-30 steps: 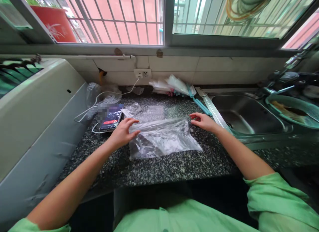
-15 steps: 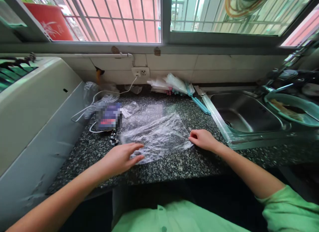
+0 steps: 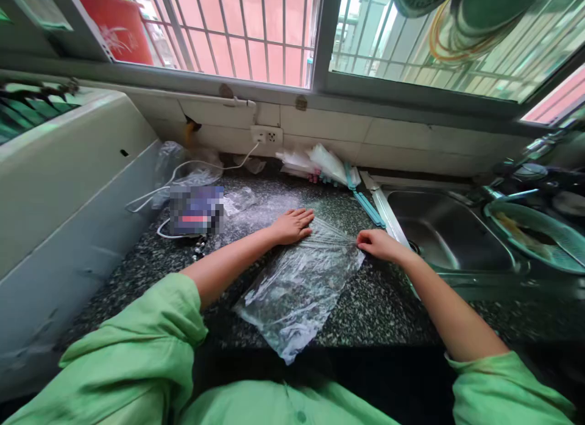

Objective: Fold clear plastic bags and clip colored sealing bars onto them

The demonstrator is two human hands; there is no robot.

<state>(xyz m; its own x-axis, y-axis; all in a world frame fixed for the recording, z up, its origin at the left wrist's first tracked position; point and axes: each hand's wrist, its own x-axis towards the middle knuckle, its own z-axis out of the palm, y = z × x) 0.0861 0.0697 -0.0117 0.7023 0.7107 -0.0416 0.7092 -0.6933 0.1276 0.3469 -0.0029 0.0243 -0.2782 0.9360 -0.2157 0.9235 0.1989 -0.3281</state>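
A clear plastic bag lies spread on the speckled dark countertop, wrinkled, with one corner hanging over the front edge. Flat on its far left part rests my left hand, fingers stretched out. My right hand pinches the bag's right edge between thumb and fingers, and creases run from there toward the left hand. Left of the bag is a phone, its screen blurred out, with a white cable by it.
Folded plastic bags and teal sealing clips lie by the wall. At right is a metal sink with a green basket beside it. A white appliance-like block borders the left side. A wall socket holds a plug.
My left hand has moved from the bag's near left side to its far part and flattened there. The bag has turned, its near corner now past the counter edge. The right hand took hold of its edge.
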